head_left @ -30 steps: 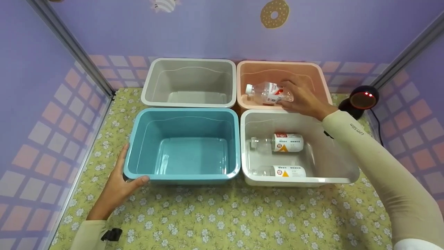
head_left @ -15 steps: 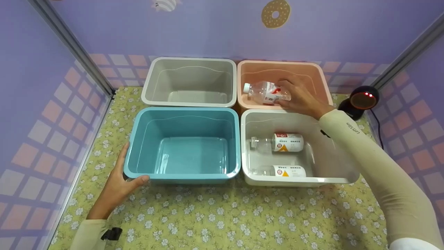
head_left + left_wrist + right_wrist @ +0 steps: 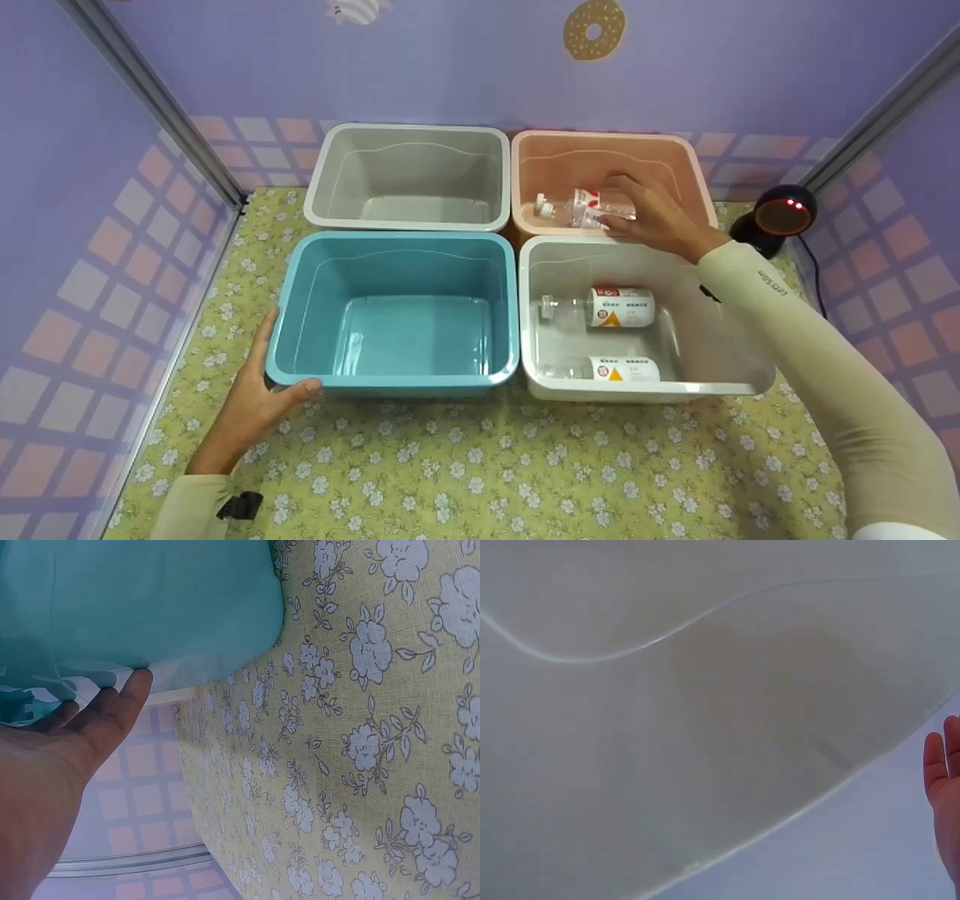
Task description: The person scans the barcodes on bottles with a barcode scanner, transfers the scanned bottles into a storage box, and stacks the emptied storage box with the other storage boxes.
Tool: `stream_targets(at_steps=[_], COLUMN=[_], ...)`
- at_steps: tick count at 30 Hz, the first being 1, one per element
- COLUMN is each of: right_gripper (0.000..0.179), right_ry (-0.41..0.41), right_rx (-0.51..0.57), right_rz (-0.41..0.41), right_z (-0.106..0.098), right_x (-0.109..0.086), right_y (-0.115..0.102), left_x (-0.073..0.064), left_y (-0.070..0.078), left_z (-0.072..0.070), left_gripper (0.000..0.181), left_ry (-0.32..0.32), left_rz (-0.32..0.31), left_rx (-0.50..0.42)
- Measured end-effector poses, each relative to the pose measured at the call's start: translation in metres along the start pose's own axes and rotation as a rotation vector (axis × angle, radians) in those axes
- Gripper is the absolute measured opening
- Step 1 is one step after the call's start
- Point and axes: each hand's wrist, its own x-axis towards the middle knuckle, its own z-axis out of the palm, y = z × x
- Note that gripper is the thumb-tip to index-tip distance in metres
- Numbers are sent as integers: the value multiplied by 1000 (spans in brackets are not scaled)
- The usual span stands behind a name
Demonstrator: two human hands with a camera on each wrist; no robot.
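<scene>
Spanning the base end of a clear bottle (image 3: 591, 210) in the orange bin (image 3: 600, 136), the right grip (image 3: 660, 214) stands with thumb and fingers apart; whether they touch it cannot be told. The bottle, on its side, looks empty and should prove light, thin-walled, slippery where bare and easily dented. Its label (image 3: 586, 199), around the middle, likely offers the surest place for a gentle hold. The left grip (image 3: 251, 397) rests loosely spread around a corner of the blue bin (image 3: 390, 381), presumably stiffer.
</scene>
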Motion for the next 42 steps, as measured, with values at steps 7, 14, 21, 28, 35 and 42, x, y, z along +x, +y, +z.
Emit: stream_targets(at_steps=[7,14,21,28,35,42], right_gripper=[51,55,53,50,51,53], right_ry=[-13,-11,10,19,-15,-79], right_rx=[-7,-12,-23,6,-17,-14], right_rz=[14,22,-37,-65,-65,-56], right_z=[-9,-18,-24,-23,-23,-23], right_x=[-5,-14,-22,-27,-31,-41], right_y=[-13,-25,-32,-41,-53,-65], left_x=[0,1,3,6,5,6], left_y=[-1,-1,-1,-1,-1,-1], left_z=[0,1,1,1,0,-1], left_gripper=[120,120,120,120,119,119], left_ry=[3,2,-6,-7,-8,-7], left_rz=[16,15,8,1,15,16], left_rx=[13,-2,-2,-1,12,26])
